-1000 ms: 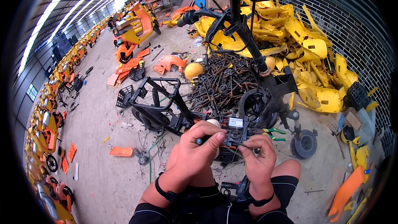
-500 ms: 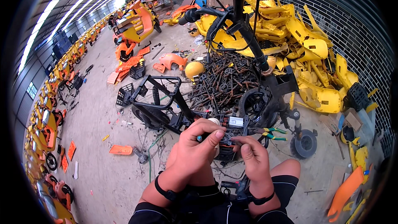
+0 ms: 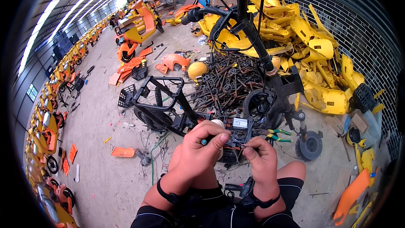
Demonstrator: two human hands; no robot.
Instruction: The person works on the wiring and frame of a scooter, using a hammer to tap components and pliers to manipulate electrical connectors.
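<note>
My left hand (image 3: pixel 202 147) is closed around a tool handle with a white end and a teal tip, most likely a screwdriver (image 3: pixel 214 131), held against a black electronic module (image 3: pixel 238 131) that carries a white label. My right hand (image 3: pixel 259 160) pinches the module's lower right edge, where thin wires hang. The module sits in front of my knees, on the stripped black bike frame (image 3: pixel 168 105). The tool's tip is hidden behind the module.
A pile of dark metal parts (image 3: pixel 228 80) and a heap of yellow plastic shells (image 3: pixel 312 55) lie ahead. Green-handled pliers (image 3: pixel 276 135) rest to the right, near a small black wheel (image 3: pixel 311 145). Orange bikes (image 3: pixel 135 25) line the left side; an orange panel (image 3: pixel 123 152) lies on the floor.
My right hand has slid slightly lower on the module. My left hand keeps its grip on the tool with little movement.
</note>
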